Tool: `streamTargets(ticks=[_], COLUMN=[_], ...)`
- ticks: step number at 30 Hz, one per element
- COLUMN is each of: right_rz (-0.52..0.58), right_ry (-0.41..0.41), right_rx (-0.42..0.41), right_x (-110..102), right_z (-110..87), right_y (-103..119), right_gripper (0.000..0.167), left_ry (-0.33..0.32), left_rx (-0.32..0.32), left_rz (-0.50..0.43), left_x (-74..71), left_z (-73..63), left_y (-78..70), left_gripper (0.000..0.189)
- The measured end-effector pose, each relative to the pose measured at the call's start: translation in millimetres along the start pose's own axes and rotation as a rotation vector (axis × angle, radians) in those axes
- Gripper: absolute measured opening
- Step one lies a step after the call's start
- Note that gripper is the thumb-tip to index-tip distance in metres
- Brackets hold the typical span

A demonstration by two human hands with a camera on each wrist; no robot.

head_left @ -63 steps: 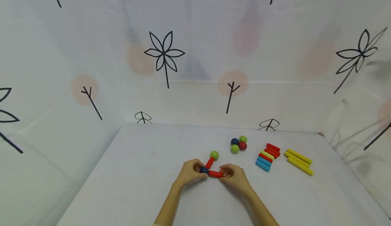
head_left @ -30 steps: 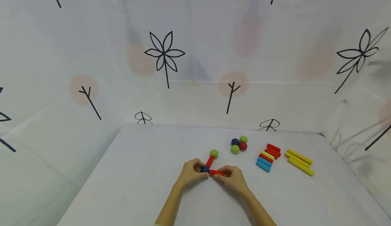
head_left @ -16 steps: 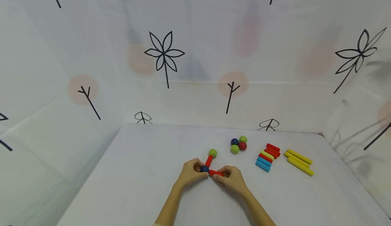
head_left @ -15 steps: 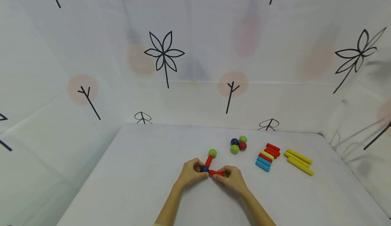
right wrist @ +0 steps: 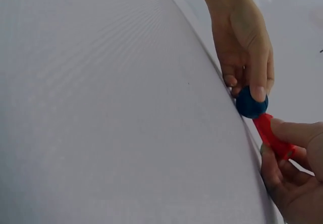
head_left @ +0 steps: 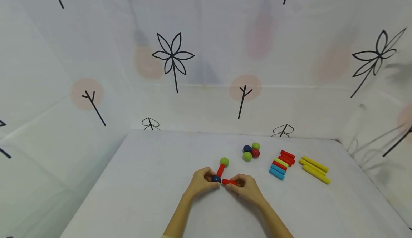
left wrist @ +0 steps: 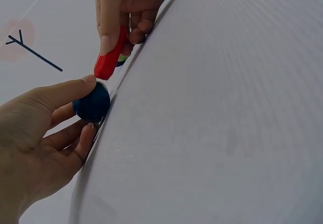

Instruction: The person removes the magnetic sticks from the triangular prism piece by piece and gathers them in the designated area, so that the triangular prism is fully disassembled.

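My left hand (head_left: 199,183) pinches a dark blue ball (head_left: 216,178) between thumb and fingers, low over the table. From that ball a short red stick (head_left: 220,170) runs away from me to a green ball (head_left: 224,162). My right hand (head_left: 248,191) grips a second short red stick (head_left: 229,182), its free end pointing at the blue ball. A thin gap shows between them in the head view. In the left wrist view, this red stick (left wrist: 108,62) stands right by the blue ball (left wrist: 92,103); the green ball is hidden there.
Behind my hands lies a cluster of balls, with a red ball (head_left: 255,153) and a dark blue ball (head_left: 247,148) among green ones. To the right are several short sticks, including a blue stick (head_left: 276,174), and long yellow sticks (head_left: 314,173). White patterned cloth encloses the table (head_left: 145,195).
Half a second ago the right hand's red stick met the blue ball; now its end is slightly apart, to the right. The left hand keeps its hold on the ball.
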State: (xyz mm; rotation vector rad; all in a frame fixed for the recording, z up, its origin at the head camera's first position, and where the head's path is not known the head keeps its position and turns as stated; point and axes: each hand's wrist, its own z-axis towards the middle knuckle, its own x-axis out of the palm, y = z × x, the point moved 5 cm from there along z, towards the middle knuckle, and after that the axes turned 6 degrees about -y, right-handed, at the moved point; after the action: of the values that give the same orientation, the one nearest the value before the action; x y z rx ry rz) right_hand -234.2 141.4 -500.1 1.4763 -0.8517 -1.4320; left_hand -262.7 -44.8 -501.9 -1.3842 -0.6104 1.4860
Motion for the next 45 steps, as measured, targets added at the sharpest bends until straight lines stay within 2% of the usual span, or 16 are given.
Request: streamTargets(ticks=[3,10,16,20,25,29,36,45], right_rz=[-0.016,-0.071,-0.084,-0.161,-0.320,-0.392,-0.426,-0.446], right_ry=[-0.028,-0.185,-0.232,-0.248,-0.278,-0.321,-0.413,-0.464], right_rx=[0.023,0.132,0.142,0.170,0.174,0.180,0.152,0.076], right_x=[-10,-47,-75,-87,-99,-107,-118,-122], right_z=[-2.7,-12.8,-22.9,-27.7,-31.0,-33.2,-35.3,-32.1], right_y=[-3,-16,-21,-26,-31,-36,-42,-39], right_gripper=[0.028,0.031,0.032,0.031,0.040,0.045,0.039,0.029], left_ry=[0.003,0.002,0.002,0.001,-0.004,-0.003,-0.005,-0.009], left_rx=[-0.007,-0.007,-0.001,-0.001,0.005,0.005,0.006,0.003], left_rz=[0.007,-0.003,-0.008,-0.007,-0.008,-0.008,-0.012,-0.015], left_x=[-0.3,-1.1,-1.4,-1.5,-1.6,-1.3,-1.2,-1.2], left_z=[-0.8,-1.4,-1.4,-1.8,-1.9,-1.8,-2.3,-2.8], left_y=[0.0,-2.0,-2.6,-2.3,-2.3,-1.9,-0.9,-0.8], left_gripper=[0.026,0.026,0.026,0.027,0.027,0.027,0.027,0.027])
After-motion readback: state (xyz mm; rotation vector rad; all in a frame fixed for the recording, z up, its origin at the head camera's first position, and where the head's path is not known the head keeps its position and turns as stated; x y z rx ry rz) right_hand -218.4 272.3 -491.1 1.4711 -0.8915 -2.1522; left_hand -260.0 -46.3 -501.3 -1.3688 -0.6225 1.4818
